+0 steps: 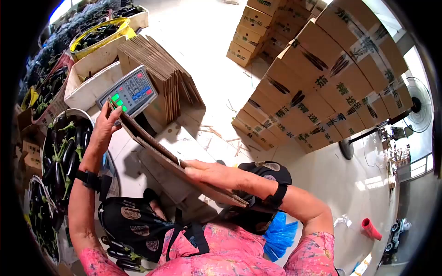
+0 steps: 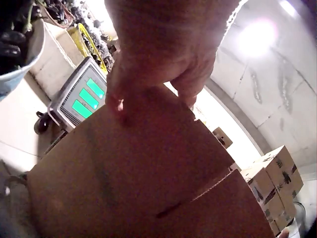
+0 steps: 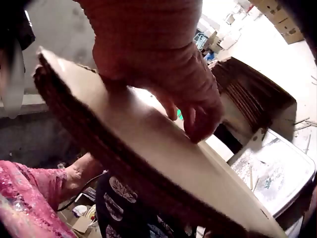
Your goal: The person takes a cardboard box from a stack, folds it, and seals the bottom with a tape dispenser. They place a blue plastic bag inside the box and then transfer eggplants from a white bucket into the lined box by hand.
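Observation:
A flattened cardboard carton (image 1: 159,156) stands on edge, tilted, across the person's lap. At its far end the left hand (image 1: 106,125) grips the edge, thumb and fingers on opposite sides. The right hand (image 1: 207,172) holds the upper edge nearer the body. In the left wrist view the carton's broad brown face (image 2: 133,168) fills the lower part below the left hand (image 2: 153,64). In the right wrist view the right hand's (image 3: 158,69) fingers curl over the top edge, and the carton's layered side (image 3: 124,168) shows. Just beyond the left hand is a digital scale display (image 1: 131,92) with green windows.
A stack of flattened cartons (image 1: 172,83) leans behind the display. Tubs of eggplants (image 1: 64,156) line the left side. Taped, printed boxes (image 1: 317,78) are piled at right, near a fan (image 1: 418,103). A white platform (image 1: 184,142) lies below the carton; blue plastic strands (image 1: 278,237) hang beside the lap.

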A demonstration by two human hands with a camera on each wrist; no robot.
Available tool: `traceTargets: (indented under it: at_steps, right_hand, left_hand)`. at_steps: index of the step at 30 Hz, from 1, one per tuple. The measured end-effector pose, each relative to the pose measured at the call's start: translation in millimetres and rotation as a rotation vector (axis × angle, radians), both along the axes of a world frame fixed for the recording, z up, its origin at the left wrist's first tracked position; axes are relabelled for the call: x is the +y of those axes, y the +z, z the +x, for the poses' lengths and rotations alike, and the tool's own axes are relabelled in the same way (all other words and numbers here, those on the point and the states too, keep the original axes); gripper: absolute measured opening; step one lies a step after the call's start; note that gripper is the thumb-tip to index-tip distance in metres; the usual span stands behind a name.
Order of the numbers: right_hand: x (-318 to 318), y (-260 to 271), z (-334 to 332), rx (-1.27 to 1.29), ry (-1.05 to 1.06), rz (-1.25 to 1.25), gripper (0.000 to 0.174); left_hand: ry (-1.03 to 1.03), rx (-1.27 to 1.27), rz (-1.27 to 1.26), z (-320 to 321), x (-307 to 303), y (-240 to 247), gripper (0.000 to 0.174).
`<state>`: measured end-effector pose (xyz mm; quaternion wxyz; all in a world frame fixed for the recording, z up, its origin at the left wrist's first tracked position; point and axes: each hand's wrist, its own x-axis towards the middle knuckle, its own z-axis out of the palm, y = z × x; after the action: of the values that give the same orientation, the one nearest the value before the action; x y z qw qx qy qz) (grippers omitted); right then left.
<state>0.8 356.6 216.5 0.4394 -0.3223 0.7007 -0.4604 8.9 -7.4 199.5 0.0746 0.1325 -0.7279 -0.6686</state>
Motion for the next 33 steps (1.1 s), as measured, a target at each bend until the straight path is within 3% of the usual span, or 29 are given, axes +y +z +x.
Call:
traceTargets:
  at_steps: [3,5,6,7,8,11,13,15,16,19,21,23,24,25,26,29,31,33]
  right_hand:
    - [10.2,14.3,-4.7,-0.061,-0.02,0.052,0.084]
    - [9.1,1.1,-5.1,0.211,-0.106,0.088,0.06]
    - [7.5,14.4,-6.5,0.348,-0.086,0.164,0.051]
    - [5.7,11.8,-4.4,0.489,-0.172,0.058,0.039]
    - [1.2,35.9,-13.9,0.531,-0.282,0.168,0.035]
    - [6.0,41.5,-33.0,0.639,-0.496,0.042,0.033]
    - [7.2,15.3,-44.3,0.808,-0.446,0.359,0.034]
    - [-2.9,4.1,-38.7,0.912,-0.56,0.256,0.03]
    - [-10.1,0.0,-35.6,0.961,-0.621,0.205,0.028]
    - [-28.5,-10.0,-27.2,0.833,-0.869,-0.089,0.026]
    - [-38.5,-17.7,-25.1,0.923,-0.912,-0.256,0.034]
    - [-52.5,-45.1,-31.6,1.193,-0.772,-0.311,0.037]
    - [-56.3,-42.6,-33.0,1.236,-0.577,-0.375,0.046]
    - [-68.9,-73.8,-38.1,1.432,-0.386,-0.404,0.053]
    - [-80.0,-79.9,-36.9,1.263,-0.325,-0.546,0.061]
    - [-90.9,-74.3,-36.2,1.286,-0.175,-0.475,0.073]
    - [-84.9,-74.0,-35.8,1.229,-0.228,-0.367,0.079]
    - [-85.9,-77.0,-40.2,1.237,-0.174,-0.351,0.08]
  left_hand:
    - [-0.033,-0.021,0.022,6.9,-3.9,6.5,0.064]
    - [-0.001,-0.086,-0.05,18.8,-3.0,19.8,0.06]
    - [-0.096,-0.056,-0.088,16.6,-19.3,8.5,0.058]
    - [-0.182,-0.033,-0.13,15.3,-41.9,-0.8,0.056]
    - [-0.193,-0.005,-0.248,32.1,-50.7,18.8,0.055]
    - [-0.273,0.112,-0.372,33.0,-18.7,57.1,0.058]
    - [-0.272,0.0,-0.599,34.0,-17.9,33.9,0.061]
    - [-0.117,-0.066,-0.837,33.3,-0.1,25.8,0.063]
    - [-0.159,-0.142,-0.756,32.3,8.0,37.8,0.06]
    - [-0.049,0.25,-1.125,22.5,13.9,8.8,0.056]
    - [-0.015,0.161,-1.06,25.1,17.8,0.4,0.055]
    - [-0.056,0.138,-0.978,26.2,28.0,7.0,0.054]
    - [-0.09,0.166,-0.958,23.0,35.8,8.4,0.051]
    - [-0.122,0.197,-0.938,20.4,42.4,9.3,0.048]
    - [-0.169,0.198,-0.962,16.1,50.0,13.0,0.045]
    - [-0.304,0.227,-0.938,6.7,52.8,10.2,0.037]
    - [-0.698,0.347,-1.133,0.8,14.3,-44.0,0.04]
    - [-0.695,0.215,-0.875,19.4,31.4,-19.1,0.047]
